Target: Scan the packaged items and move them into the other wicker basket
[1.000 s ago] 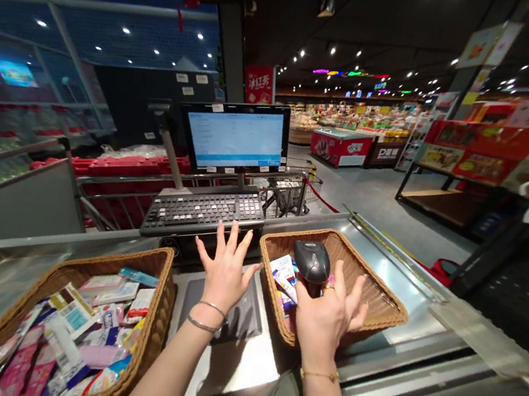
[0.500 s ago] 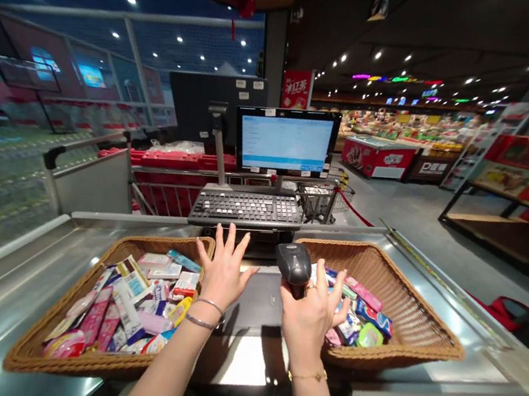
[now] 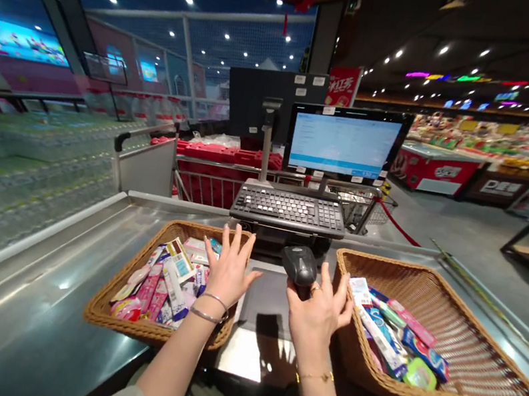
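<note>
My left hand (image 3: 229,268) is open, fingers spread, hovering over the right rim of the left wicker basket (image 3: 123,299), which is filled with several small packaged items (image 3: 164,279). My right hand (image 3: 319,310) grips the handle of a black barcode scanner (image 3: 300,265), its other fingers fanned out. It sits between the two baskets, by the left rim of the right wicker basket (image 3: 471,354), which holds several packets (image 3: 393,338).
A black keyboard (image 3: 290,208) and a lit monitor (image 3: 347,143) stand behind the baskets on the steel checkout counter (image 3: 32,314). A dark scan plate (image 3: 265,296) lies between the baskets. Red shopping baskets (image 3: 231,155) and a rail stand behind. Shop shelves stand far right.
The view has swung left, so baskets, keyboard and monitor shifted right in frame. My hands hold nearly the same pose; the left now hangs over the left basket's rim.
</note>
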Demonstrator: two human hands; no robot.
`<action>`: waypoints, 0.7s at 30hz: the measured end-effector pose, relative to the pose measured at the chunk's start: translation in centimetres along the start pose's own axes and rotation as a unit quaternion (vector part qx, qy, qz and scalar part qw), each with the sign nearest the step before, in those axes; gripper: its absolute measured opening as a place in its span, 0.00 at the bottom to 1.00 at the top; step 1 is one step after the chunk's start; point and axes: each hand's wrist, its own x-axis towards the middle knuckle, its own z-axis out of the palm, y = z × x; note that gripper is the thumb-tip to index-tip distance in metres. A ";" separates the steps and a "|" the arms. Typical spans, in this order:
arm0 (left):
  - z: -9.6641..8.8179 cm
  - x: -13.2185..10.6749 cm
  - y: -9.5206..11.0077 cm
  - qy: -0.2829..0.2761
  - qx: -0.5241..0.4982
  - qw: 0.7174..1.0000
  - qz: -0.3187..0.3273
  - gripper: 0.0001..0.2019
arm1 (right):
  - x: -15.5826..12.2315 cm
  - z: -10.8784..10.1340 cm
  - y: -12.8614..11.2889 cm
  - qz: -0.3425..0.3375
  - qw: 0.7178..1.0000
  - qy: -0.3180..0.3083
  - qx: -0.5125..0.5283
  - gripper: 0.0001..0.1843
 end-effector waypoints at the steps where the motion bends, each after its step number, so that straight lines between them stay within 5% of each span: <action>1: 0.1 -0.1 -0.7 -0.005 0.003 1.000 -0.006 0.38 | -0.2 0.3 -0.2 -0.003 1.000 -0.008 0.001 0.13; 12: 0.8 -1.9 -7.0 -0.047 0.024 0.996 -0.070 0.35 | -1.1 2.2 -2.4 -0.029 0.998 -0.045 0.021 0.11; 21: 0.8 -3.1 -8.7 -0.101 0.036 0.991 -0.075 0.35 | -1.4 2.6 -3.4 -0.024 0.996 -0.078 0.037 0.11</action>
